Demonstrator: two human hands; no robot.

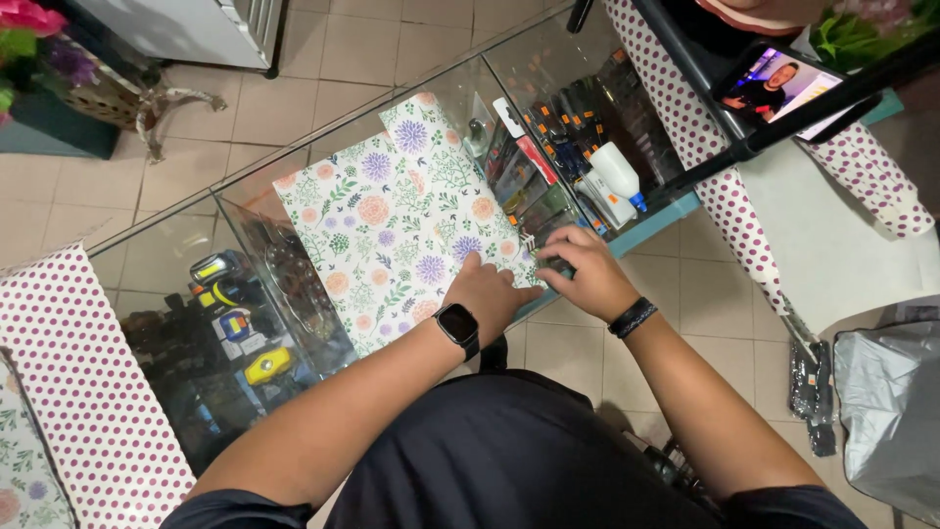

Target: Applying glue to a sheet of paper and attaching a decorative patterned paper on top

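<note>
Both hands (543, 279) on floral paper (392, 220)

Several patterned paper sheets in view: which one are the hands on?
The white floral-print sheet on the glass counter; left hand and right hand press its near edge. The purple-dotted sheets lie untouched at the sides.

A sheet of floral wrapping paper (397, 220) is spread on the glass desk (176, 250). Its near corner is pressed down by the left hand (488, 294), on whose wrist a black watch (457, 326) is worn. The paper's right edge is pinched by the right hand (586, 272). A white bottle (617, 173) is seen beyond.
</note>
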